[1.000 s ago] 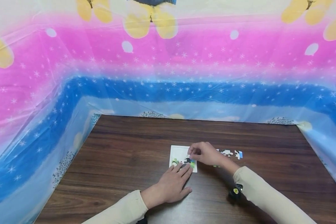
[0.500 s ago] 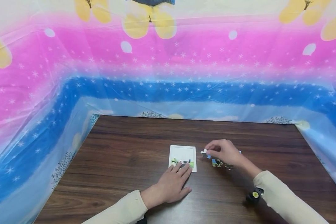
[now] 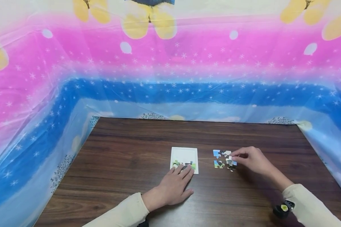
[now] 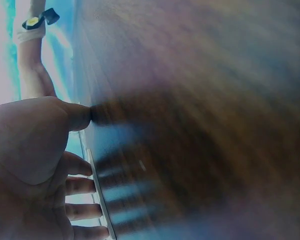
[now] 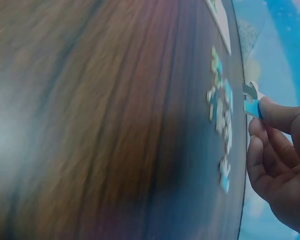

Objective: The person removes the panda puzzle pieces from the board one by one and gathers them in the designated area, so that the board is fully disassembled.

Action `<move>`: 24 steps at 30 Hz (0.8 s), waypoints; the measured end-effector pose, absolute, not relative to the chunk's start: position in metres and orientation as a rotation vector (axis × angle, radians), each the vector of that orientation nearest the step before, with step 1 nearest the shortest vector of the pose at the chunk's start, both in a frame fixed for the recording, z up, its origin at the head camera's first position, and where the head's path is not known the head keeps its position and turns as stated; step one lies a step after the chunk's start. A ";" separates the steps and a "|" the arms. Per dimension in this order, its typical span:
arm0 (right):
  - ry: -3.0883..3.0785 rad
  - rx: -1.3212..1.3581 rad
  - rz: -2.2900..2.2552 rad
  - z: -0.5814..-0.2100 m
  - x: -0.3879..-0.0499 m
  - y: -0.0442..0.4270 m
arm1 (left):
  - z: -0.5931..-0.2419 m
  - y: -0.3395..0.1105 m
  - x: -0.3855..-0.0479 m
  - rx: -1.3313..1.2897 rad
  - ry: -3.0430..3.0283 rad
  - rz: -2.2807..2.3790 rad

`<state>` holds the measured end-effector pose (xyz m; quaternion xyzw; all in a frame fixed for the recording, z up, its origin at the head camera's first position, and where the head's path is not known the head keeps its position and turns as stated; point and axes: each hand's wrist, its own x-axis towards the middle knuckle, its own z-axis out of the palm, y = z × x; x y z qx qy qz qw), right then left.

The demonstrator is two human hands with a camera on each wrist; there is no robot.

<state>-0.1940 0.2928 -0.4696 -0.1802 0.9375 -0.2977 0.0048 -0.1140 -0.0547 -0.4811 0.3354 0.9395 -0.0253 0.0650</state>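
Grip slack, holding nothing, a person's left hand (image 3: 173,187) reaches from a cream sleeve (image 3: 125,210), its straight fingers spread and laid on the near edge of a white puzzle board (image 3: 184,154), the thumb held out to one side. To the right, a second cream sleeve (image 3: 309,201) stretches across the wooden counter (image 3: 125,164), a black band (image 3: 284,208) with a yellow disc at its cuff. Beyond it, the grip of the right hand (image 3: 252,160) is pinched nearly closed, thumb and fingertip meeting on a small blue-and-white puzzle piece (image 5: 250,106); the right wrist view shows the piece raised clear of the counter, the other fingers curled beneath. In the head view the piece appears at the right edge of a cluster of loose pieces (image 3: 216,153), which lie in two rough rows, blue, green, black and white, well apart from the board on its right side. Green, black and white artwork (image 3: 175,163) fills a strip along the board's near part, partly hidden by the fingers; the far part is plain white. Behind the counter hangs a cloth backdrop (image 3: 170,60) in blue and pink bands, dotted with white snowflakes.
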 end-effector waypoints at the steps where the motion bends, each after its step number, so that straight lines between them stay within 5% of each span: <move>1: 2.958 -0.566 -0.918 -0.470 -0.193 0.297 | -0.481 -0.055 -0.114 1.012 2.835 -0.074; 24: 2.968 -0.454 -0.811 -0.489 -0.186 0.331 | -0.482 -0.055 -0.115 1.013 2.831 -0.109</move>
